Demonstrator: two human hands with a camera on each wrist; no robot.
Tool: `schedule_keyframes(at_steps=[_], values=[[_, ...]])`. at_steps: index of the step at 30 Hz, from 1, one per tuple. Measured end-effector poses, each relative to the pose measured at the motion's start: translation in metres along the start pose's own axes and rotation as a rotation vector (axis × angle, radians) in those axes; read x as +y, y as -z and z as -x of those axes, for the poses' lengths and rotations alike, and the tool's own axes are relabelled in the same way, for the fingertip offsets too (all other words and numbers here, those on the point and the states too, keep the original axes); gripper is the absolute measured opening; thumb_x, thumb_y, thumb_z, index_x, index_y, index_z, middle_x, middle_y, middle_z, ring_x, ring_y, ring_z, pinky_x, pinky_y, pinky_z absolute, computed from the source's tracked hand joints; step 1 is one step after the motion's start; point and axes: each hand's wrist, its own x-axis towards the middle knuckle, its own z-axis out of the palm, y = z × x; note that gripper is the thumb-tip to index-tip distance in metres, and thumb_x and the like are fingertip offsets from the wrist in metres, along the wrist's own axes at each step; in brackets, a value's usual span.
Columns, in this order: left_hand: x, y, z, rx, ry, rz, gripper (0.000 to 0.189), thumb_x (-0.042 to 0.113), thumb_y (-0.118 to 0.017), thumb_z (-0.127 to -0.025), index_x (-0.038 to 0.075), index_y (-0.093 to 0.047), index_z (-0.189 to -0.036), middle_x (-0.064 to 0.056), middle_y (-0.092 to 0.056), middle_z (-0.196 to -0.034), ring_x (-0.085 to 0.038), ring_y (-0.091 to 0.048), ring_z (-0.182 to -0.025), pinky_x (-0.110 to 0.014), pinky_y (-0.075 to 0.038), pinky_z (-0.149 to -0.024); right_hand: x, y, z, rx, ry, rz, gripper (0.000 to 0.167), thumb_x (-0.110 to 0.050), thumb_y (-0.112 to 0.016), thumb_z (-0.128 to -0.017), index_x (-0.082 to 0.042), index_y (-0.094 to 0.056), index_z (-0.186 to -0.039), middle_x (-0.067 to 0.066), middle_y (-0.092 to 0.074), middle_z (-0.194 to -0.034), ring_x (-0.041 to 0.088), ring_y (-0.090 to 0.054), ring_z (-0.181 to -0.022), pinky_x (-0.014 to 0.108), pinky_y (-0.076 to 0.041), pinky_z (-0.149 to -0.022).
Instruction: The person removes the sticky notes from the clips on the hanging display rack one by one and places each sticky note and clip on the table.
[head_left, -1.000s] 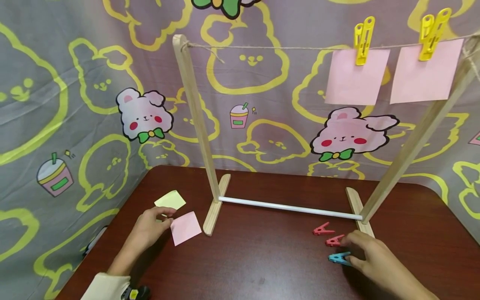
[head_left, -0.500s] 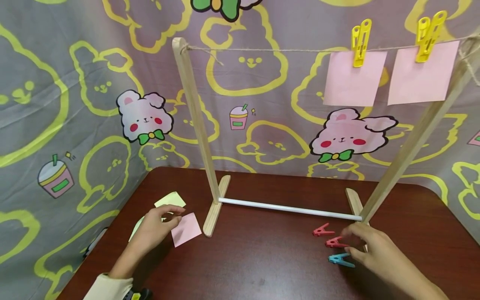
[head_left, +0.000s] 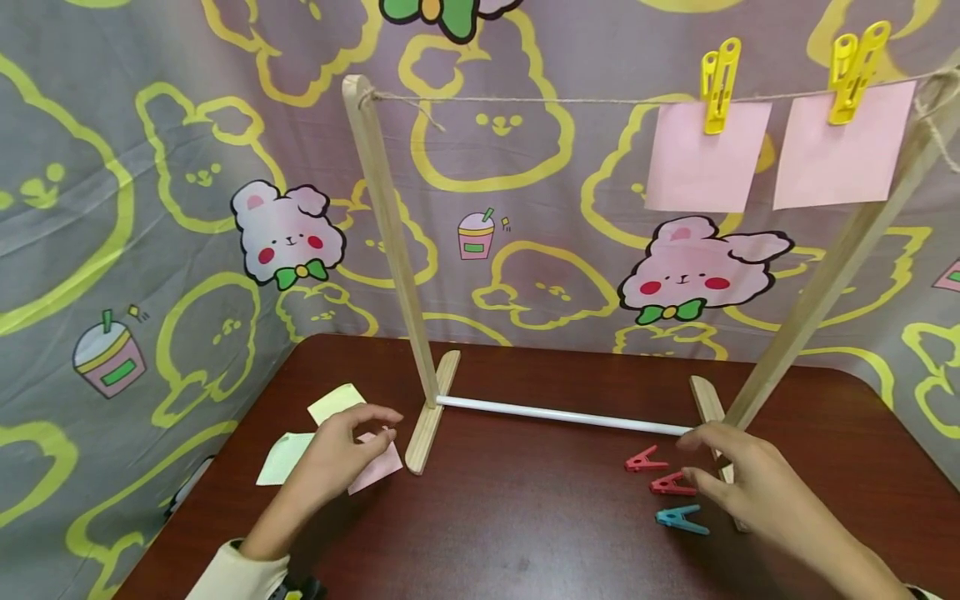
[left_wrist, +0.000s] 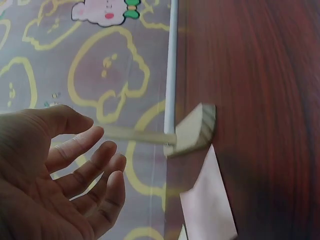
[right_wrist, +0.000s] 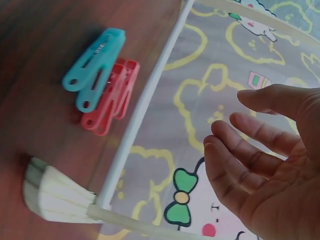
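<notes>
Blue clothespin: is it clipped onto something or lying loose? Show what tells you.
Loose: the blue clothespin lies on the table near a red clothespin, with no paper or string between its jaws.

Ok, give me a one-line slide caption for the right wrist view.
An empty right hand hovers apart from a blue clothespin and two red clothespins lying on the dark table.
</notes>
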Motion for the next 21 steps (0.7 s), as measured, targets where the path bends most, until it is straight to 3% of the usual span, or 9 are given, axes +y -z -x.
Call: schedule_keyframes(at_steps=[6, 12, 17, 21], values=[[0.019, -0.011, -0.005, -0.014, -0.039, -0.008, 0.018, 0.008, -0.073, -0.094, 0.016, -0.079, -0.109, 0.000, -0.075, -0.111, -0.015, -0.065, -0.088, -0.027, -0.054, -0.079, -0.007, 0.006, -0.011, 0.004, -0.013, -0.009, 0.051, 0.010, -0.092, -0.060, -0.018, -0.072, -0.097, -0.003, -0.074, -0.091, -0.005, -0.060, -0.079, 0.006, -0.046, -0.066], [0.033, -0.020, -0.010, -0.021, -0.081, 0.035, 0.016, 0.010, -0.072, -0.096, 0.017, -0.079, -0.110, 0.002, -0.075, -0.114, -0.019, -0.068, -0.111, -0.041, -0.055, -0.095, -0.017, 0.012, -0.022, 0.007, -0.008, 0.025, 0.047, 0.006, -0.092, -0.063, -0.020, -0.073, -0.098, -0.007, -0.074, -0.093, -0.003, -0.061, -0.084, 0.007, -0.046, -0.071], [0.044, -0.025, -0.015, -0.012, -0.123, 0.095, 0.016, 0.009, -0.072, -0.096, 0.017, -0.079, -0.108, 0.002, -0.076, -0.107, -0.016, -0.069, -0.105, -0.034, -0.054, -0.093, -0.021, 0.017, -0.032, 0.010, -0.003, 0.014, 0.046, 0.005, -0.092, -0.065, -0.019, -0.073, -0.098, -0.006, -0.074, -0.091, -0.005, -0.059, -0.080, 0.010, -0.045, -0.066], [0.052, -0.030, -0.018, -0.030, -0.129, 0.193, 0.019, 0.007, -0.071, -0.096, 0.014, -0.077, -0.113, -0.001, -0.076, -0.108, -0.014, -0.068, -0.097, -0.026, -0.056, -0.083, -0.024, 0.021, -0.038, 0.007, -0.023, 0.006, 0.044, 0.004, -0.091, -0.068, -0.022, -0.073, -0.099, -0.006, -0.075, -0.094, -0.014, -0.056, -0.103, 0.009, -0.047, -0.067]])
